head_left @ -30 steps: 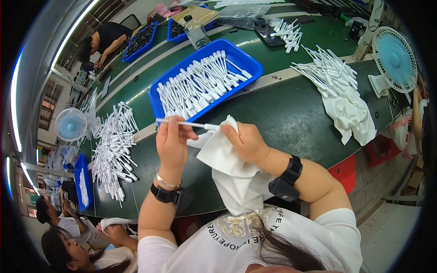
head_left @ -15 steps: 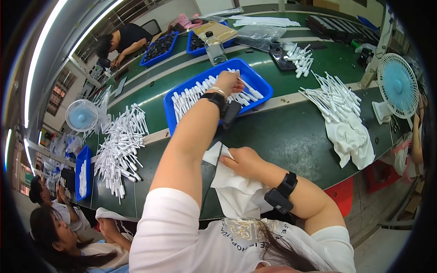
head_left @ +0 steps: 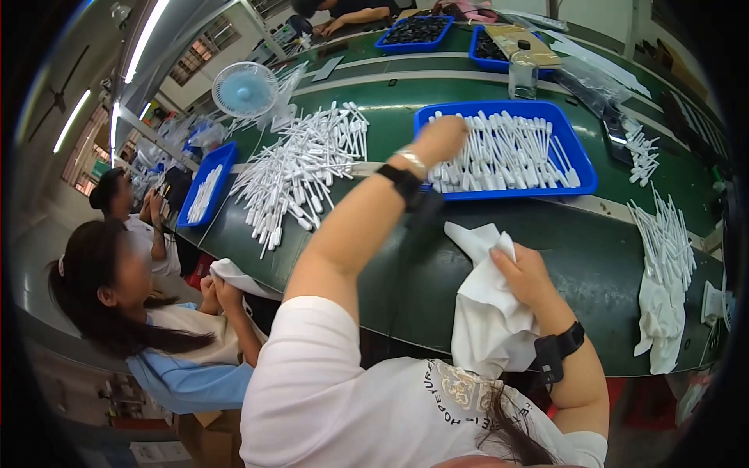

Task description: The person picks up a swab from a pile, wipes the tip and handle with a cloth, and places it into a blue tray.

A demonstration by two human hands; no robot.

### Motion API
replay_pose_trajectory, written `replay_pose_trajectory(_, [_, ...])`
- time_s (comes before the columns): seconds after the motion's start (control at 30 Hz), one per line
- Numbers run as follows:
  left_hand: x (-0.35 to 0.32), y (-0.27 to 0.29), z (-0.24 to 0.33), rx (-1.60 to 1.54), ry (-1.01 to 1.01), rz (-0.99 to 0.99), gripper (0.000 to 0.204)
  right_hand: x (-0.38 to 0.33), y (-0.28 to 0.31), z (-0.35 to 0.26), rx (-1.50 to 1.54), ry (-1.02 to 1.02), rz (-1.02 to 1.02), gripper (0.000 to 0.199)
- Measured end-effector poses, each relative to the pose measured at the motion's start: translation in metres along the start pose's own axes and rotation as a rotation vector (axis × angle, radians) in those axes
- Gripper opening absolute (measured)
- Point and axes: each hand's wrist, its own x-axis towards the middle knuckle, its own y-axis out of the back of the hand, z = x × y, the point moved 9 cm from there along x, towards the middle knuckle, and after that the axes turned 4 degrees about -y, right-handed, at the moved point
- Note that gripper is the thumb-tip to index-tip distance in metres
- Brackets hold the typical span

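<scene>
My right hand [head_left: 527, 274] grips a bunched white cloth [head_left: 491, 320] above the bench's near edge. My left hand [head_left: 441, 140] reaches over the left end of a blue tray [head_left: 511, 195]; its fingers look curled but are smeared by motion, so whether it holds anything is hidden. Inside the tray lie rows of white plastic sticks [head_left: 511, 148] with thicker ends. A big loose heap of the same white sticks [head_left: 300, 171] covers the bench to the left. Dark bands with small boxes sit on both my wrists.
More sticks lie on a white cloth [head_left: 663, 312] at the right. A smaller blue tray [head_left: 209, 186] stands far left, near a fan [head_left: 244, 90]. A co-worker [head_left: 156, 312] sits close on my left. Behind the tray are a glass bottle [head_left: 523, 74] and trays of black parts [head_left: 413, 33].
The view has swung left. My left hand has moved from the tray's right part, where it was at a white stick, to its left end. My right hand still grips the cloth.
</scene>
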Motion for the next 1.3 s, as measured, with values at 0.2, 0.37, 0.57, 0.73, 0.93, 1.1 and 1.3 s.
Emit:
replay_pose_trajectory(0.2, [-0.179,0.060,-0.174,0.368,0.701,-0.245,0.018,0.001,0.007,0.011,0.033,-0.042,0.040,0.025])
replay_pose_trajectory(0.37, [-0.236,0.061,-0.194,0.350,0.537,-0.083,0.022,0.004,0.003,0.007,0.055,-0.028,0.055,0.024])
replay_pose_trajectory(0.57, [-0.236,0.066,-0.169,0.284,0.595,-0.137,0.025,0.000,0.005,0.004,0.089,-0.046,0.061,0.024])
replay_pose_trajectory(0.73, [-0.234,0.101,-0.122,0.041,0.518,0.175,0.021,0.002,0.006,0.013,0.245,-0.070,0.020,0.022])
replay_pose_trajectory(0.93, [-0.173,0.053,0.064,-1.489,0.433,0.083,0.021,0.002,0.014,0.020,0.699,-0.137,0.066,0.021])
replay_pose_trajectory(1.1, [-0.138,-0.001,0.158,-1.784,0.407,-0.158,0.026,0.005,0.021,0.011,1.048,-0.062,0.043,0.023])
replay_pose_trajectory(1.3, [-0.137,-0.039,0.167,-1.924,0.583,-0.109,0.027,0.001,0.033,0.008,0.914,-0.034,0.089,0.024])
